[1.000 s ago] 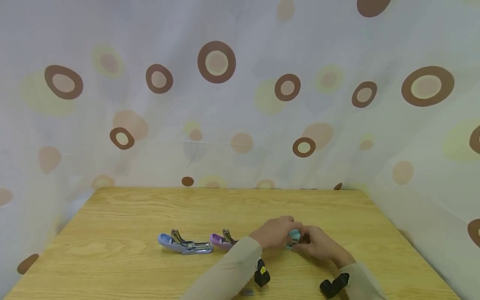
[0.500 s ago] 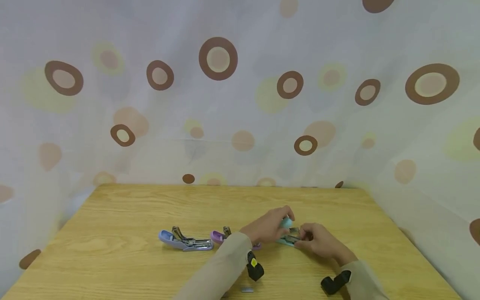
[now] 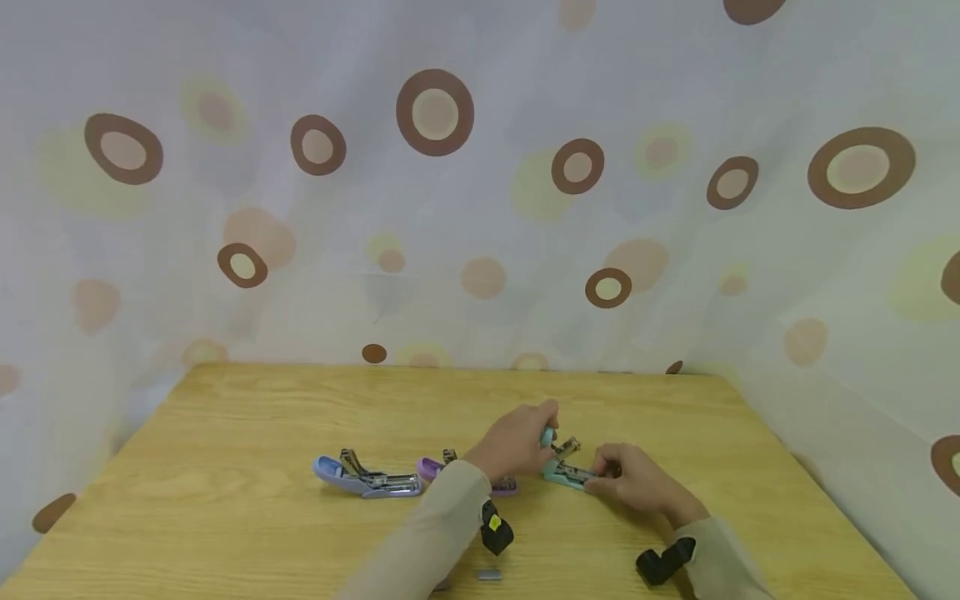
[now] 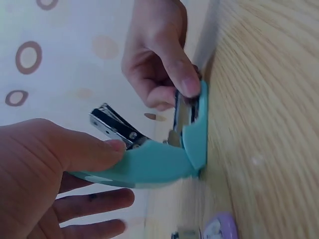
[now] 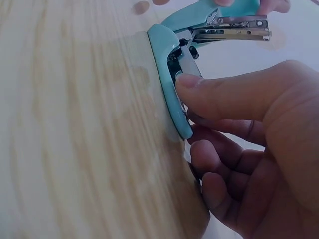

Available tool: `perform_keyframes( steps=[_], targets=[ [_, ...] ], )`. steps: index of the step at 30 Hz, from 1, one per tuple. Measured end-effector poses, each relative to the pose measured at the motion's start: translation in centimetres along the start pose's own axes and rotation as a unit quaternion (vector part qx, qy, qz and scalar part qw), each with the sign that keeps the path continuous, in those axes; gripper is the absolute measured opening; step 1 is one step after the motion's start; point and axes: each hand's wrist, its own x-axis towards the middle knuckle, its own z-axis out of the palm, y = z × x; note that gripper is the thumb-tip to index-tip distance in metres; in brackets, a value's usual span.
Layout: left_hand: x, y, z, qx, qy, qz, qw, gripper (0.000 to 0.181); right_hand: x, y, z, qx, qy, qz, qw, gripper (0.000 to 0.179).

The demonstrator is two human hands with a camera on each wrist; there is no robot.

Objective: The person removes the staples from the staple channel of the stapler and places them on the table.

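A teal stapler (image 4: 149,164) lies on the wooden table with its top cover swung far back and its metal magazine arm (image 5: 232,31) sticking up. My left hand (image 3: 513,442) pinches the raised cover between thumb and fingers. At the other end, my right hand (image 3: 637,482) grips the base (image 5: 167,74), its thumb pressing on the metal part. A purple stapler (image 3: 431,468), opened out, lies just left of my left hand and is partly hidden by the left arm. Farther left is a light blue stapler (image 3: 352,479), also opened out.
A small grey strip (image 3: 490,575), perhaps staples, lies near the table's front, beside the left sleeve (image 3: 420,533). Another grey piece is partly hidden by that sleeve. A curtain with brown rings (image 3: 435,112) hangs behind and along the sides of the wooden table (image 3: 225,533).
My left hand has moved left and swung the teal stapler's cover back, opening it and exposing the magazine. My right hand stays at the base end.
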Motion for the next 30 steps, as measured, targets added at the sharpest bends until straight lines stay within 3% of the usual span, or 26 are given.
perform_keyframes(
  steps=[7, 14, 30],
  targets=[
    [-0.7, -1.3, -0.6, 0.032, 0.023, -0.036, 0.9986, 0.032, 0.7, -0.1, -0.1, -0.018, 0.004, -0.010, 0.9998, 0.012],
    [-1.6, -2.3, -0.4, 0.014, 0.003, -0.064, 0.9978, 0.034, 0.4, 0.1, 0.0, -0.017, -0.004, -0.014, 0.9997, 0.014],
    [-1.9, -2.3, 0.0, -0.010, -0.003, -0.076, 0.9971, 0.029, 0.3, 0.2, 0.1, -0.028, -0.003, -0.069, 0.9972, 0.016]
  ],
)
